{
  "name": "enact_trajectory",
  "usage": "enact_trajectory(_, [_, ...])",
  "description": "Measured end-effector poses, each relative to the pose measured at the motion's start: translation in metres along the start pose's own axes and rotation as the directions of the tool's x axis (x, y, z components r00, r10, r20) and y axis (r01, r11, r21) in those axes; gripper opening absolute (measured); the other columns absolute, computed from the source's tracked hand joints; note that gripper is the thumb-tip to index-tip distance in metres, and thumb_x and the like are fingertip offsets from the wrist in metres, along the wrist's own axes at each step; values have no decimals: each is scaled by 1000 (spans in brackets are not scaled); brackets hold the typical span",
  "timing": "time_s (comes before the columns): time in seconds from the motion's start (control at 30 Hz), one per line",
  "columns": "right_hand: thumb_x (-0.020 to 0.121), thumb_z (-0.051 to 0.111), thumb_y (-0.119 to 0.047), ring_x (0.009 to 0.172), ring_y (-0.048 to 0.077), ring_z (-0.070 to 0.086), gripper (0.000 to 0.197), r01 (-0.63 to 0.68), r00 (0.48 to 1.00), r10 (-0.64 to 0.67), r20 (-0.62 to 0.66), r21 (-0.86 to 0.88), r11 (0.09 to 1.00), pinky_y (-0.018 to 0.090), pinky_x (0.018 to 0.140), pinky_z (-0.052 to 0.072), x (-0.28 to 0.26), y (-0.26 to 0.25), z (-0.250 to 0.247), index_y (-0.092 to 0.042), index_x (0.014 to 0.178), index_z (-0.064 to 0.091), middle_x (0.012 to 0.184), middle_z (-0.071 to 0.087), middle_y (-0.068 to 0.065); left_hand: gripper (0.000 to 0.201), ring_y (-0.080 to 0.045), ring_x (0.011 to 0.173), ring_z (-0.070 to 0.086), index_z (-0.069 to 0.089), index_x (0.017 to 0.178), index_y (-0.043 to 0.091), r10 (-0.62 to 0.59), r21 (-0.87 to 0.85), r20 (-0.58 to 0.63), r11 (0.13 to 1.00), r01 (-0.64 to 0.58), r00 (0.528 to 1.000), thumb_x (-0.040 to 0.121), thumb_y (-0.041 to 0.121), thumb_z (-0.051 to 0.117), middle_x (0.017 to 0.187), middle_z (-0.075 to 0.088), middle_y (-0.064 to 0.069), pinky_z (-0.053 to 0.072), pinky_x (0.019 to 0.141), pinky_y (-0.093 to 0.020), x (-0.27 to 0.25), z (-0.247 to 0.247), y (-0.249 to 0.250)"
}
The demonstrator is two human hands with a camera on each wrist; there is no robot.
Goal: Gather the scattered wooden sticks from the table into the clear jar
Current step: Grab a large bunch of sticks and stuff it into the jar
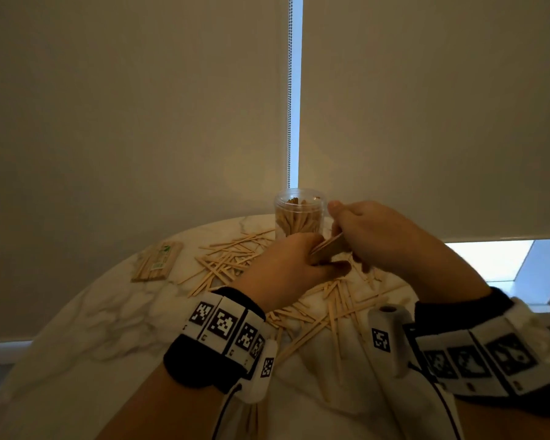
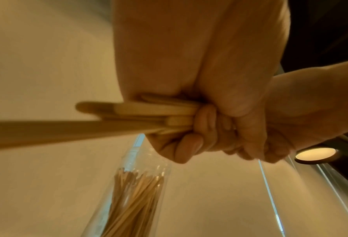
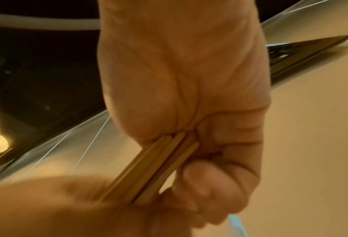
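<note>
A clear jar [image 1: 300, 217] partly filled with upright wooden sticks stands at the table's far edge; the left wrist view shows the jar [image 2: 132, 197] below the fist. Just in front of it both hands hold one bundle of sticks [image 1: 327, 246] above the table. My left hand [image 1: 294, 265] grips the bundle's near end, fingers curled round it [image 2: 191, 121]. My right hand [image 1: 362, 231] grips the other end, with the sticks [image 3: 158, 166] pinched between thumb and fingers. Many loose sticks [image 1: 226, 260] lie scattered on the marble table [image 1: 92, 328], left of and below the hands.
A flat wrapped pack of sticks [image 1: 156, 262] lies at the table's left. Roller blinds hang close behind the jar, with a bead chain [image 1: 289, 90] in the gap between them. A window sill [image 1: 521, 293] runs at the right.
</note>
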State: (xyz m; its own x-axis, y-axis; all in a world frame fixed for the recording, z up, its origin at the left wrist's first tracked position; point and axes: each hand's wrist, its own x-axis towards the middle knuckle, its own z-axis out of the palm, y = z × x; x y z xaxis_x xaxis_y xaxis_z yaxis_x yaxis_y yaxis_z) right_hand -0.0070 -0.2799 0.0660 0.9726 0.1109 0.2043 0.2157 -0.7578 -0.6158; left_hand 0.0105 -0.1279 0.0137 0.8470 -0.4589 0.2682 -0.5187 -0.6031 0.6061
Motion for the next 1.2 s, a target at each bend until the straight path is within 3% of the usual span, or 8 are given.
enact_trajectory(0.1, [108, 27, -32, 87, 23, 61, 41, 36, 998, -23, 63, -218, 975, 31, 71, 44, 3, -2, 16, -11, 99, 60, 93, 62, 7, 51, -7, 93, 62, 53, 129, 27, -39, 63, 8, 997, 38, 999, 85, 42, 74, 108, 67, 10, 48, 76, -22, 0, 3, 3])
enact_trajectory(0.2, [106, 36, -35, 75, 15, 61, 38, 57, 996, -37, 82, -259, 964, 27, 65, 46, 9, 1, 19, -15, 89, 64, 86, 67, 3, 83, -13, 106, 63, 32, 146, 32, -75, 67, -8, 995, 75, 997, 79, 41, 80, 120, 66, 9, 52, 86, -29, -1, 2, -2])
enact_trajectory(0.4, [100, 40, -41, 62, 16, 59, 40, 126, 992, -104, 74, -430, 894, 34, 66, 53, 9, 0, 31, -23, 69, 57, 66, 61, -2, 129, -7, 86, 69, -25, 150, 44, -47, -11, -26, 999, 47, 999, 80, 34, 82, 99, 72, 6, 57, 82, -30, 0, 4, -6])
enact_trajectory(0.53, [98, 40, -49, 54, 15, 57, 50, 153, 986, -169, 3, -451, 880, 31, 58, 48, 12, 1, 30, -20, 64, 62, 57, 59, -1, 125, -6, 74, 68, -11, 154, 45, -2, -143, -17, 990, 0, 1000, 77, 20, 83, 85, 69, 6, 58, 77, -28, 0, -10, -3])
enact_trajectory(0.7, [98, 46, -44, 53, 20, 55, 51, 96, 978, -151, -145, -335, 937, 30, 54, 41, 11, 11, 1, -18, 57, 63, 53, 57, 2, 97, -2, 113, 60, 24, 155, 37, -44, -233, -173, 973, 2, 984, 76, 57, 76, 126, 61, 15, 49, 96, -28, -8, -37, 7])
enact_trajectory(0.83, [96, 47, -38, 45, 20, 40, 53, -2, 950, -66, -304, -220, 975, 28, 49, 32, 4, 22, -28, -6, 56, 59, 47, 44, 5, 49, -2, 106, 63, 66, 119, 26, -315, -496, -506, 868, 28, 803, 93, 64, 49, 112, 70, 12, 49, 98, -35, -8, -57, 10])
enact_trajectory(1.0, [100, 45, -38, 41, 14, 38, 54, 84, 942, -141, -304, -194, 977, 26, 48, 29, -2, 1, -17, -16, 51, 54, 44, 41, -2, 61, -25, 101, 72, 66, 118, 15, -474, -906, -177, 421, 45, 863, 96, 65, 39, 105, 76, -5, 54, 92, -48, -9, -43, 33])
enact_trajectory(1.2, [101, 37, -48, 51, 12, 53, 50, 102, 963, -166, -211, -285, 953, 26, 51, 41, -5, -11, -2, -22, 69, 66, 56, 58, -1, 46, -23, 73, 74, 73, 94, 6, -429, -888, -172, 457, 48, 887, 103, 42, 46, 91, 76, -12, 60, 60, -32, -6, -28, 39])
